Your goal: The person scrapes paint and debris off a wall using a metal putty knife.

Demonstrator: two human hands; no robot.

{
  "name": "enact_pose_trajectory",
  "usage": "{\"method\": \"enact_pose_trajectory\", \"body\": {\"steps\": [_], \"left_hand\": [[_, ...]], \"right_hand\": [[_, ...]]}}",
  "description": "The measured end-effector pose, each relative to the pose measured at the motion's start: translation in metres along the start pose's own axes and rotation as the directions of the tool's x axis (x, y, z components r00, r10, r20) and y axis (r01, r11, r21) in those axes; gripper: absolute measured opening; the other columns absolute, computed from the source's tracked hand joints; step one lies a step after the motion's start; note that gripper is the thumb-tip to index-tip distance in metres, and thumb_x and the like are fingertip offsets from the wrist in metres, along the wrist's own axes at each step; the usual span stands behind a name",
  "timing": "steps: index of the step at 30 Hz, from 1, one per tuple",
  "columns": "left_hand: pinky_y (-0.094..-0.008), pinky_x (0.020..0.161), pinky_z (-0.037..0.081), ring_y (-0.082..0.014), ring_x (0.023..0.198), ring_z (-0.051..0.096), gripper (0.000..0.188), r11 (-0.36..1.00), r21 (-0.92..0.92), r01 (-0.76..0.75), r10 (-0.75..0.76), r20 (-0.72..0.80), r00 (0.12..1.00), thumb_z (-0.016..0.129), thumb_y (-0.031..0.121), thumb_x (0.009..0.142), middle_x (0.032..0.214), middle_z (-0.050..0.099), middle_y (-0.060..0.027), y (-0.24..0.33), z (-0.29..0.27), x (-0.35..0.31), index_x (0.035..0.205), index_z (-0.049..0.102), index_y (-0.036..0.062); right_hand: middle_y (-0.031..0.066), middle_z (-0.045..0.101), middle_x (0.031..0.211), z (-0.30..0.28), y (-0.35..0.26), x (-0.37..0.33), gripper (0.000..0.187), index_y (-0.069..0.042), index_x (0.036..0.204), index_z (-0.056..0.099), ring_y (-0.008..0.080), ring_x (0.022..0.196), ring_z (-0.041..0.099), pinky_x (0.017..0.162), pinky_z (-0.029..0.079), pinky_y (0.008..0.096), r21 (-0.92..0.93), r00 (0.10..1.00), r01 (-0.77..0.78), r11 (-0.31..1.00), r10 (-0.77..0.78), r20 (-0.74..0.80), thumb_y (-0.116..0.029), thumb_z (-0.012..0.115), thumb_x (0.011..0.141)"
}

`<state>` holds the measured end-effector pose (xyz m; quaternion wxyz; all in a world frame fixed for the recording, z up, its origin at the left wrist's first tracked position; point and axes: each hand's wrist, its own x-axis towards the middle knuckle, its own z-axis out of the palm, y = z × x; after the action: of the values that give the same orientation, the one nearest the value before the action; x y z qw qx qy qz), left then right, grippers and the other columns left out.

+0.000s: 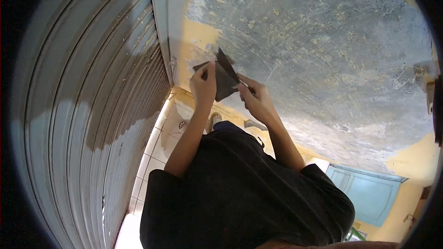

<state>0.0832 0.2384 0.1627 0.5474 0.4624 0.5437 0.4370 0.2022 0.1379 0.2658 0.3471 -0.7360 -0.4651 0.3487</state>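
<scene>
In front of the wall, my two hands hold a dark grey, thin, flat piece (pixel 225 84) with straight edges and pointed corners. A darker triangular face stands up at an angle from it; whether this is one folded sheet or two separate blades I cannot tell. My left hand (pixel 203 87) is closed on the left side, thumb and fingers pinching it. My right hand (pixel 259 101) is closed at the right corner, with a dark part showing among its fingers. Close behind is the wall (pixel 304 60), its rough grey surface scraped and flecked with yellow paint.
A ribbed metal shutter (pixel 92 87) runs along my left, beside the wall's edge. Below are pale floor tiles (pixel 143 170) and a sandal (pixel 215 118). A light blue panelled door or cupboard (pixel 364 191) is at the lower right. Yellow paint (pixel 196 32) remains at the wall's left edge.
</scene>
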Motion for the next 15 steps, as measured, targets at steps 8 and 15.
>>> {"method": "enact_pose_trajectory", "body": {"steps": [8,15], "left_hand": [[-0.0476,0.103,0.047,-0.0406,0.117,0.063,0.074,0.859,0.429,-0.28,0.429,-0.303,0.851,0.067,0.016,0.094,0.134,0.062,-0.0292,0.008,0.021,-0.014,0.157,0.032,0.0008],[-0.0495,0.1,0.035,-0.0415,0.111,0.043,0.083,0.937,0.299,-0.182,0.305,-0.442,0.844,0.067,0.025,0.096,0.123,0.044,-0.0267,-0.014,0.064,0.008,0.161,0.019,0.0026]], "right_hand": [[0.0071,0.065,0.076,-0.033,0.136,-0.038,0.04,0.001,0.127,0.068,0.0143,0.067,0.061,0.061,0.048,0.0334,-0.184,0.973,-0.156,0.97,0.183,0.14,-0.026,0.063,0.098],[0.0271,0.072,0.113,-0.05,0.145,-0.041,0.044,-0.001,0.129,0.068,0.0369,0.102,0.07,0.092,0.053,0.0432,-0.259,0.86,-0.015,0.966,0.145,0.49,-0.031,0.059,0.097]]}}
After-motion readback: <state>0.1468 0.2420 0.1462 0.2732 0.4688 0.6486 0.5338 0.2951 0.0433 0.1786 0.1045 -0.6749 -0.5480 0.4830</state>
